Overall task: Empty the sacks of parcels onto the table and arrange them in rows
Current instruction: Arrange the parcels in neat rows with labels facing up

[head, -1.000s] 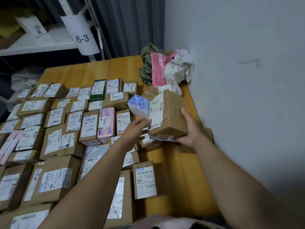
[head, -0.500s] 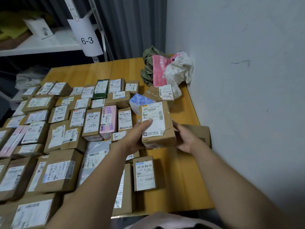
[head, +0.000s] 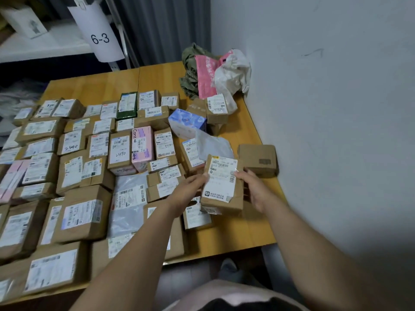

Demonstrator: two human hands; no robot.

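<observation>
Wooden table (head: 157, 79) crowded with labelled parcels (head: 83, 218), leftmost rows cut off. Left hand (head: 187, 194) and right hand (head: 253, 189) grip a cardboard box (head: 222, 187) by its sides near the table's right edge, hiding parcels beneath; label unreadable.

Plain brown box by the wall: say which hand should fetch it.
Right, probably: the right hand is nearest the plain brown box; the left hand sits across the labelled parcel both hold.
</observation>
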